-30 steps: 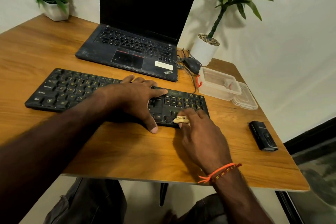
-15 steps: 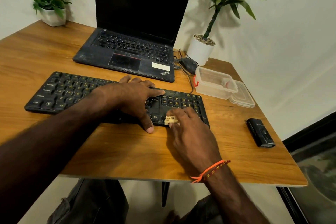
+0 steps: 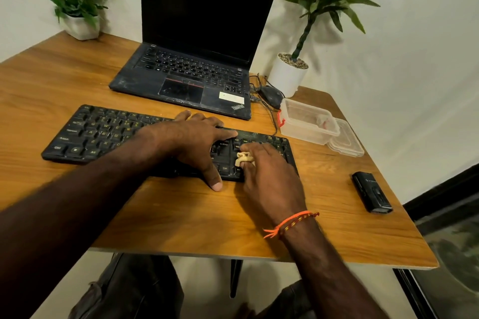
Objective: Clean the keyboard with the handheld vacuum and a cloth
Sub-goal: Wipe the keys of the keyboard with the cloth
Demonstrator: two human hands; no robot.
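A black keyboard (image 3: 103, 134) lies across the wooden desk (image 3: 181, 217) in front of me. My left hand (image 3: 191, 142) rests flat on its middle, fingers spread, thumb down on the desk by the front edge. My right hand (image 3: 269, 181) pinches a small crumpled beige cloth (image 3: 242, 157) and presses it on the keys at the keyboard's right part. A small black device (image 3: 372, 195), which may be the handheld vacuum, lies on the desk at the right, apart from both hands.
An open black laptop (image 3: 186, 72) stands behind the keyboard. A mouse (image 3: 270, 94) with cables, a white plant pot (image 3: 286, 75), and a clear plastic box (image 3: 307, 122) with its lid (image 3: 347, 144) sit at the back right. A flower pot (image 3: 81, 26) is at the back left.
My right hand has slid the cloth leftward and slightly up over the keys at the keyboard's right part. My left hand stays on the keyboard. The view has shifted a little.
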